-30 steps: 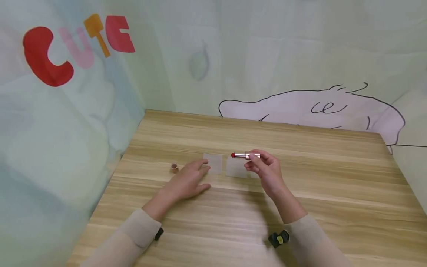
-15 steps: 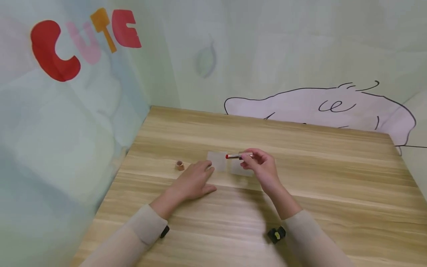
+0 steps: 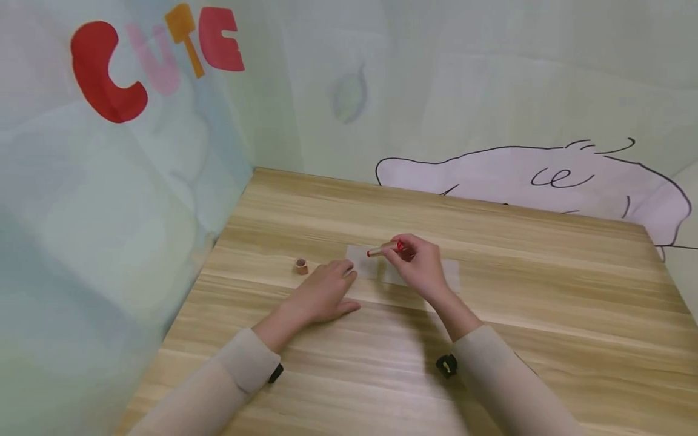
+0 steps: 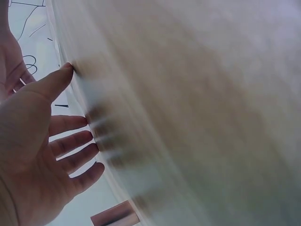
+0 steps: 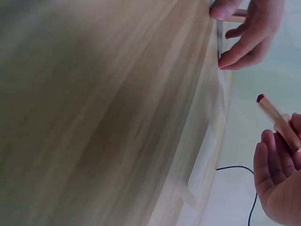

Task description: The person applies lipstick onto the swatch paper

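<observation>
Right hand (image 3: 418, 266): grasping a lipstick (image 3: 382, 249) between thumb and fingers, uncapped, red tip pointing left. Lipstick's place: raised off the worktop (image 3: 545, 290), tip seen over the left paper (image 3: 364, 266) in the head view, apart from the surface in the right wrist view. Left hand (image 3: 324, 290): holding nothing, fingers relaxed and spread, fingertips at the near-left part of the left paper; pressing or merely resting, cannot tell.

Just changed: lipstick shifted leftward, tip now over the left paper instead of beyond its right edge; left hand in the same spot. By judgement, an aiming step, tip nearer the paper at the left fingertips; no mark visible.

Nearby: middle paper (image 3: 395, 277), partly hidden by the right hand; right paper (image 3: 451, 275), just showing past it. Cap (image 3: 302, 267), one, standing open end up just left of the left hand, liable to a knock.

Edges: far edge and left edge of the worktop against a printed wall cloth (image 3: 463, 109), both apart from the hands. Widest room for moving: to the right.
</observation>
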A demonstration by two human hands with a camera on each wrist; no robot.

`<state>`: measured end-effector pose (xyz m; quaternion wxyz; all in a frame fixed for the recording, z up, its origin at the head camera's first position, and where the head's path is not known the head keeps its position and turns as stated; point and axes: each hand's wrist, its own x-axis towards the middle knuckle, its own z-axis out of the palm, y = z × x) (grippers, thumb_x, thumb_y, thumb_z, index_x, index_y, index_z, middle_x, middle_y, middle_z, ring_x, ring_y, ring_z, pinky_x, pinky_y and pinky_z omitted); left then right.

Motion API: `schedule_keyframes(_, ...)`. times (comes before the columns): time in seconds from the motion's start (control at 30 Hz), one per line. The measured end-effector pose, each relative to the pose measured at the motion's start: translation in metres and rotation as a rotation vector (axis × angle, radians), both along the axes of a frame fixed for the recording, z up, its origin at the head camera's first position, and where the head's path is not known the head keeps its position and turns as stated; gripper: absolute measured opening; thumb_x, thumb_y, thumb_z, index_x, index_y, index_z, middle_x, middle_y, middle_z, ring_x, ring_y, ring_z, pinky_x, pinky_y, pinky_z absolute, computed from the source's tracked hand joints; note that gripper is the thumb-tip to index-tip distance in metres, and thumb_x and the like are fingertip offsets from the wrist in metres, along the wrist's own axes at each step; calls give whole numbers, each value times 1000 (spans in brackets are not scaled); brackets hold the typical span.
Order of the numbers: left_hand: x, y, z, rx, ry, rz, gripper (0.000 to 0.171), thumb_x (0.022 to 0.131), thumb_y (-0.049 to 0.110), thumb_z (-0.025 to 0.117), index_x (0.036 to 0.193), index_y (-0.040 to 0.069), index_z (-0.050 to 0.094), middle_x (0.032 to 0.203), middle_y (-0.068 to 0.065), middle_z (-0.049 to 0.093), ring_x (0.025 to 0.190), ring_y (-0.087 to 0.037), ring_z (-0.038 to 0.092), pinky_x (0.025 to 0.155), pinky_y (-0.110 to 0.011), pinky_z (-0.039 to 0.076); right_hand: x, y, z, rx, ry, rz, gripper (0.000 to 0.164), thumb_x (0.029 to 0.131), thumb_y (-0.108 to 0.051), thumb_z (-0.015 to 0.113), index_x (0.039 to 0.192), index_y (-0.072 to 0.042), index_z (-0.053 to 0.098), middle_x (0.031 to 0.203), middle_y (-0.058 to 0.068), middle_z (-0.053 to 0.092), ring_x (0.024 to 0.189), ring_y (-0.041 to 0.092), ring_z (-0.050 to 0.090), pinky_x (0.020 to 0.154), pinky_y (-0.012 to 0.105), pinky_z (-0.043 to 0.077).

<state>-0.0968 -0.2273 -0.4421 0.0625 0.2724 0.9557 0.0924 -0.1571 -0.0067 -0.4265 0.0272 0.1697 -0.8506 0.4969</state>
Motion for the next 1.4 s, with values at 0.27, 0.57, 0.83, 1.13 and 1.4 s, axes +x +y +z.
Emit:
schedule_keyframes(0.27, 2, 2, 5, -15, 3, 0, 64, 93, 49, 70, 131, -2, 62, 138, -18, 53, 129, -34, 51, 105, -48, 45, -9, -14, -4, 171, 86, 65, 15, 92, -17, 76, 96, -3, 73, 81, 6, 71, 70, 19, 70, 64, 33, 59)
schedule_keyframes(0.57, 3, 2, 5, -37, 0, -1, 64, 94, 50, 68, 131, -2, 62, 136, -17, 53, 127, -32, 51, 101, -47, 48, -14, -21, -6, 303, 161, 82, 13, 93, -15, 73, 97, -3, 73, 86, 7, 72, 71, 20, 69, 65, 34, 58)
schedule_keyframes(0.83, 2, 3, 5, -42, 8, -2, 62, 93, 49, 70, 128, -1, 63, 129, -15, 55, 122, -30, 53, 96, -46, 49, -20, -28, -4, 436, 176, 93, 21, 94, -18, 73, 106, -1, 72, 93, 9, 73, 72, 19, 68, 66, 36, 57)
schedule_keyframes(1.13, 2, 2, 6, -50, 18, -11, 61, 93, 49, 69, 128, -1, 63, 130, -15, 55, 122, -30, 53, 97, -46, 49, -23, -32, -3, 495, 231, 98, 15, 93, -18, 74, 99, -5, 71, 87, 6, 69, 71, 18, 64, 62, 36, 53)
schedule_keyframes(1.4, 2, 1, 6, -50, -5, -6, 62, 94, 49, 68, 130, -1, 62, 133, -15, 53, 125, -30, 51, 100, -46, 47, -22, -35, 0, 545, 230, 123, 16, 93, -19, 75, 98, -4, 71, 85, 6, 68, 68, 17, 59, 60, 35, 52)
